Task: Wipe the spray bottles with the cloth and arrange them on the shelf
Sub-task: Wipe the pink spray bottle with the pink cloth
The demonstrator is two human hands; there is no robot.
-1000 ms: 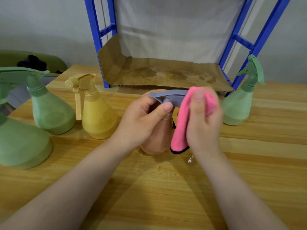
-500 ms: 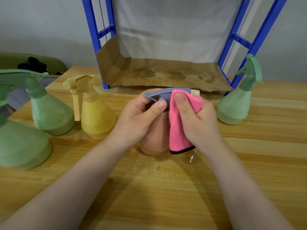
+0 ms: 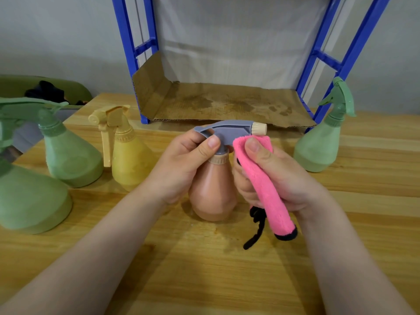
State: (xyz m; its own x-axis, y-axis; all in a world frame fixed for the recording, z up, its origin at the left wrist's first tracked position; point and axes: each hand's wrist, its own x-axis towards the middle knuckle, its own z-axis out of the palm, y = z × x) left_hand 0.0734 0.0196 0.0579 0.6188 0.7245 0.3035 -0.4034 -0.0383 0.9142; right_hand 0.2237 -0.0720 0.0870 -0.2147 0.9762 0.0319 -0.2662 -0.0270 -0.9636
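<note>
- Centrally on the wooden bench (image 3: pixel 204 269): peach spray bottle (image 3: pixel 212 189) standing upright, grey trigger head (image 3: pixel 227 130) with cream nozzle pointing right.
- Left hand (image 3: pixel 184 164) wrapped around the bottle's neck, thumb across the grey head.
- Right hand (image 3: pixel 277 176) closed on a folded pink cloth (image 3: pixel 263 185), pressed against the bottle's right side just under the nozzle; black edging dangling below the palm.
- Toward the bench's left edge: yellow spray bottle (image 3: pixel 129 160), then two green spray bottles (image 3: pixel 72 160), the nearer one (image 3: pixel 29 201) partly cut off.
- Near the right edge, just beside the blue shelf frame (image 3: pixel 354 48): another green bottle (image 3: pixel 318 148), upright.
- At the back edge: shelf's lowest level lined with stained brown cardboard (image 3: pixel 222 103), left flap bent upward, no bottles on it.
- Behind: grey wall, pale sheet hanging inside the frame; at far left a green seat (image 3: pixel 13 85) with something dark on it.
</note>
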